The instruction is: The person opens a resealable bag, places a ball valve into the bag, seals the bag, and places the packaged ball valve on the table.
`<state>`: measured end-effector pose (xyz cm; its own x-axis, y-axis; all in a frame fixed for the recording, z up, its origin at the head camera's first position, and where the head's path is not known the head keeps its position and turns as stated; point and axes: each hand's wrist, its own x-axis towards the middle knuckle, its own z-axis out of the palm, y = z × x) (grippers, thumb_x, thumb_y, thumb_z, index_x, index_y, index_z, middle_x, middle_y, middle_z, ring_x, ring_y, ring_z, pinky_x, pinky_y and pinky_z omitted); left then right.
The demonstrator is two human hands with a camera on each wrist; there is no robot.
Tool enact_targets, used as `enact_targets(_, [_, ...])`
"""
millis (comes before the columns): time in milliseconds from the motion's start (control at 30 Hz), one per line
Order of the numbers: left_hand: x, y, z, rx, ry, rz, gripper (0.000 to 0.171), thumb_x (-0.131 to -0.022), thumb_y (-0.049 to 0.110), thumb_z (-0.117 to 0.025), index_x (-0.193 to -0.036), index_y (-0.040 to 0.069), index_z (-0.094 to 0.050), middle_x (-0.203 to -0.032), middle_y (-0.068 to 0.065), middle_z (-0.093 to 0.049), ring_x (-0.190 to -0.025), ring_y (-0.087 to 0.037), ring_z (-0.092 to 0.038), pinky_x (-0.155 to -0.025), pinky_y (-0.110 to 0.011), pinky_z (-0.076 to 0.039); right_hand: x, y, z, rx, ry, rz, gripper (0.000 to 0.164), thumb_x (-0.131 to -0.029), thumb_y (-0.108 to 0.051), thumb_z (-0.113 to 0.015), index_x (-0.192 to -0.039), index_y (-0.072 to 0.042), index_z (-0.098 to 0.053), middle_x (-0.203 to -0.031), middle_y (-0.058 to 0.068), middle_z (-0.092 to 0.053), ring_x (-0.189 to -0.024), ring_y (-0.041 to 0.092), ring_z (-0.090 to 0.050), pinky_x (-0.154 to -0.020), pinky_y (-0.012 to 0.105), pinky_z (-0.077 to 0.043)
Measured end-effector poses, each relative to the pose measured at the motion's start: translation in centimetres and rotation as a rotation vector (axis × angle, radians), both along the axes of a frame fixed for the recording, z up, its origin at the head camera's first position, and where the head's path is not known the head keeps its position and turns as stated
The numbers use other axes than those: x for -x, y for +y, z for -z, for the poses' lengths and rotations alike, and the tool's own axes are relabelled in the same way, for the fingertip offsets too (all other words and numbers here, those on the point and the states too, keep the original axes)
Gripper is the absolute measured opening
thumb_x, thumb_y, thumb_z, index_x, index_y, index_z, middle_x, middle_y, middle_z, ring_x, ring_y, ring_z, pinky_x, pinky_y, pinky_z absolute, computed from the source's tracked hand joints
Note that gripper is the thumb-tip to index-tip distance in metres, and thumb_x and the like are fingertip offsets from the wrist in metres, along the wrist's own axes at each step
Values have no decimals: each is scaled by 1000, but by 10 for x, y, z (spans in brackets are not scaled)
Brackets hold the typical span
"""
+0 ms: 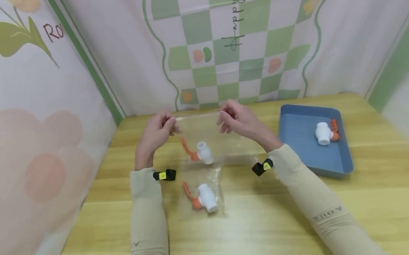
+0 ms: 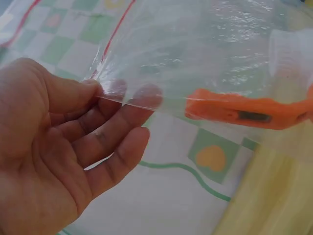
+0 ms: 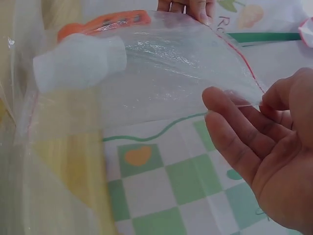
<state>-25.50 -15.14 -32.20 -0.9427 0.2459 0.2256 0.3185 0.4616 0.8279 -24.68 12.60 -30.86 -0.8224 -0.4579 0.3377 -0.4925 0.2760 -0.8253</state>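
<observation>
A clear zip bag [image 1: 212, 126] with a red line along its seal is stretched between both hands. My left hand [image 1: 156, 134] pinches one top corner between thumb and fingers, and my right hand [image 1: 243, 123] pinches the opposite corner. Inside this bag lies a white ball valve [image 1: 204, 153] with an orange handle [image 2: 244, 111], toward the left side. In the right wrist view the white valve body [image 3: 78, 63] shows through the film. Nearer to me, a second bagged valve [image 1: 207, 197] rests on the table, its orange handle pointing up and left.
A blue tray [image 1: 300, 149] stands on the right of the wooden table [image 1: 387, 189], holding one unbagged white valve [image 1: 323, 134] with an orange handle. Behind the table hangs a checked curtain [image 1: 235, 67]. Another printed curtain [image 1: 35, 167] closes off the left side.
</observation>
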Motion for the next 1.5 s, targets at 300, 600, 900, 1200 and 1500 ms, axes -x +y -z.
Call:
enact_targets(300, [50,-8,18,-34,-151,-15,23,-99,24,-44,-101,4,-53,-88,-14,-60,-82,-29,-63,-74,-44,-51,67,-9,31,-57,-100,25,19,-97,-14,-42,-98,4,-48,-86,23,-62,-68,36,-65,-56,40,-54])
enact_targets(600, [98,-6,43,19,-340,-31,19,-98,17,-45,-103,-1,-50,-96,-17,-59,-91,-35,-63,-83,-50,-48,121,-14,50,-155,-291,71,18,-96,-13,-43,-102,3,-49,-85,20,-60,-67,30,-65,-64,44,-55])
enact_targets(900, [115,-5,76,166,-427,-50,28,-96,15,-45,-113,-4,-55,-98,-20,-63,-84,-29,-64,-79,-40,-51,149,-15,84,-247,-431,130,18,-96,-12,-44,-102,4,-48,-88,20,-61,-71,30,-66,-68,42,-55])
enact_targets(1200, [117,-11,77,314,-518,-10,26,-92,14,-45,-108,-3,-55,-92,-15,-65,-75,-23,-63,-68,-32,-53,149,-3,92,-313,-456,139,33,-97,-26,-44,-114,2,-46,-104,24,-57,-82,35,-62,-71,40,-54])
enact_targets(1500, [103,-13,67,408,-438,46,33,-95,21,-44,-116,-5,-52,-99,-21,-62,-78,-26,-60,-69,-33,-50,152,20,90,-670,-265,32,27,-94,-22,-49,-99,4,-57,-75,14,-59,-60,21,-55,-56,31,-47])
